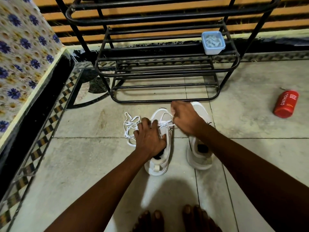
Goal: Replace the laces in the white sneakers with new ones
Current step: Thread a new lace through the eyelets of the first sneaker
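Note:
Two white sneakers stand on the tiled floor, toes pointing away from me. My left hand (149, 138) rests on top of the left sneaker (158, 166), fingers spread over its tongue and eyelets. My right hand (185, 118) pinches a white lace (164, 122) that runs through the left sneaker's upper eyelets, and pulls it taut to the right. A loose tangle of white lace (131, 129) lies on the floor just left of that shoe. The right sneaker (199, 158) sits partly under my right forearm, and no lace shows on it.
A black metal shoe rack (167, 67) stands just beyond the shoes, with a pale blue lidded box (213, 42) on one shelf. A red can (286, 104) lies on the floor at right. A floral-covered ledge (21, 64) runs along the left. My bare toes (175, 220) show at the bottom.

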{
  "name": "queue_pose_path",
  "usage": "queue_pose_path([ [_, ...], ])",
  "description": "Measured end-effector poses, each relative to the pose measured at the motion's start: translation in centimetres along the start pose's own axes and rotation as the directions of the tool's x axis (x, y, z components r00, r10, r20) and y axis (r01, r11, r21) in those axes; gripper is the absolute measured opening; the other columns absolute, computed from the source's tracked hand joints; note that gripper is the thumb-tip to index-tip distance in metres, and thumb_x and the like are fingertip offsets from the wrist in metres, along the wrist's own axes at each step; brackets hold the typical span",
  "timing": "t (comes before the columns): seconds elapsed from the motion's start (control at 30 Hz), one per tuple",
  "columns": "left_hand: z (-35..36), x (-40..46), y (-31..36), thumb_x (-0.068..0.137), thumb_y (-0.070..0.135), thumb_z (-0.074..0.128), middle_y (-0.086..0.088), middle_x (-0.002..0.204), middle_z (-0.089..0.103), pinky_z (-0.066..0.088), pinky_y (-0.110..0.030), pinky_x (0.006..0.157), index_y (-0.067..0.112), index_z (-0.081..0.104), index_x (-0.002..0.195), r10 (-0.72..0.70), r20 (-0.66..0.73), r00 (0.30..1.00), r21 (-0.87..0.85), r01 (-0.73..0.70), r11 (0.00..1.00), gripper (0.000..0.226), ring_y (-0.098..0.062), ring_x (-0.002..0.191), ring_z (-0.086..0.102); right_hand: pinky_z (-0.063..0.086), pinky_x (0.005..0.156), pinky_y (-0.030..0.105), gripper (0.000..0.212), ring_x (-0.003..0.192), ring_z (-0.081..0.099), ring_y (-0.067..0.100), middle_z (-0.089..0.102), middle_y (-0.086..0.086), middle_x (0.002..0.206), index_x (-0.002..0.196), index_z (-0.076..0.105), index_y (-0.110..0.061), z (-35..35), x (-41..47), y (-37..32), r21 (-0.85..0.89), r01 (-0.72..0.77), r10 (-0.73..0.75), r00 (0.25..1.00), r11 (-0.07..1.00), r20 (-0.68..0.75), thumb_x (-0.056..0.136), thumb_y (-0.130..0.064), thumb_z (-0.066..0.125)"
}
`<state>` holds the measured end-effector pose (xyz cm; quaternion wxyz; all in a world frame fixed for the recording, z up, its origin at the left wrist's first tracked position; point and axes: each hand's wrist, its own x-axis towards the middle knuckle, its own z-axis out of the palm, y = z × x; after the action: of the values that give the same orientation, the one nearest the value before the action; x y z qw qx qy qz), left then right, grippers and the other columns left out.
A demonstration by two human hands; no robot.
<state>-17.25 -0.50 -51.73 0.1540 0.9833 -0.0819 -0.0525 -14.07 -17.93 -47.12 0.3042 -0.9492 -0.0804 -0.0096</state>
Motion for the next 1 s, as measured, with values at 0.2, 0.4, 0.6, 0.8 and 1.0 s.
queue_pose_path([
  [0.2, 0.6, 0.5, -0.4, 0.087, 0.05, 0.052, -0.003, 0.162, 0.024, 0.024, -0.059, 0.113, 0.021, 0.041, 0.143, 0.04, 0.051, 0.998, 0.069, -0.043, 0.997, 0.064, -0.026, 0.149, 0.02, 0.05, 0.085, 0.04, 0.012, 0.101, 0.052, 0.028, 0.057, 0.008, 0.103, 0.094, 0.066, -0.011, 0.6, 0.0, -0.5, -0.529, 0.396, -0.186, 0.895, 0.751, 0.406, 0.086, -0.01, 0.057],
  [0.4, 0.6, 0.5, -0.5, 0.084, 0.046, 0.054, 0.002, 0.142, 0.043, 0.026, -0.054, 0.107, 0.023, 0.041, 0.141, -0.009, 0.06, 0.998, 0.051, 0.006, 0.999, 0.062, -0.021, 0.138, 0.037, 0.045, 0.076, 0.041, 0.013, 0.092, 0.05, 0.027, 0.057, 0.01, 0.097, 0.088, 0.058, -0.005, -1.1, -0.6, 0.0, -0.109, 0.117, -0.148, 0.926, 0.987, -0.346, 0.081, 0.007, 0.057],
  [0.6, 0.9, 0.4, 0.2, 0.094, 0.047, 0.048, -0.004, 0.17, 0.013, 0.014, -0.059, 0.12, 0.011, 0.022, 0.159, -0.05, 0.104, 0.993, 0.068, 0.043, 0.997, 0.078, -0.025, 0.157, 0.011, 0.047, 0.053, 0.028, 0.029, 0.056, 0.057, 0.019, 0.063, 0.017, 0.076, 0.078, 0.046, -0.008, 0.0, -1.1, -1.2, 0.955, -0.208, 0.43, 0.898, 0.212, 0.1, 0.101, 0.004, 0.035],
  [0.8, 0.5, 0.5, 0.3, 0.099, 0.05, 0.042, -0.008, 0.171, 0.015, 0.011, -0.056, 0.123, 0.008, 0.025, 0.159, -0.041, 0.124, 0.991, 0.125, 0.025, 0.992, 0.075, -0.023, 0.158, 0.009, 0.038, 0.067, 0.031, 0.016, 0.085, 0.06, 0.031, 0.058, 0.005, 0.084, 0.108, 0.054, -0.016, -1.3, -0.4, 0.5, -0.223, 0.189, -0.116, 0.945, 0.956, 0.306, 0.093, -0.019, 0.059],
  [1.0, 0.2, 0.3, 0.2, 0.103, 0.045, 0.033, -0.007, 0.168, 0.025, 0.016, -0.05, 0.121, 0.008, 0.036, 0.154, -0.013, 0.088, 0.996, 0.123, 0.002, 0.992, 0.062, -0.021, 0.155, 0.018, 0.047, 0.083, 0.043, 0.015, 0.105, 0.046, 0.028, 0.056, 0.011, 0.106, 0.103, 0.067, -0.006, -2.2, 0.4, 0.3, -0.471, 0.207, -0.167, 0.978, 0.858, 0.125, 0.092, -0.014, 0.061],
])
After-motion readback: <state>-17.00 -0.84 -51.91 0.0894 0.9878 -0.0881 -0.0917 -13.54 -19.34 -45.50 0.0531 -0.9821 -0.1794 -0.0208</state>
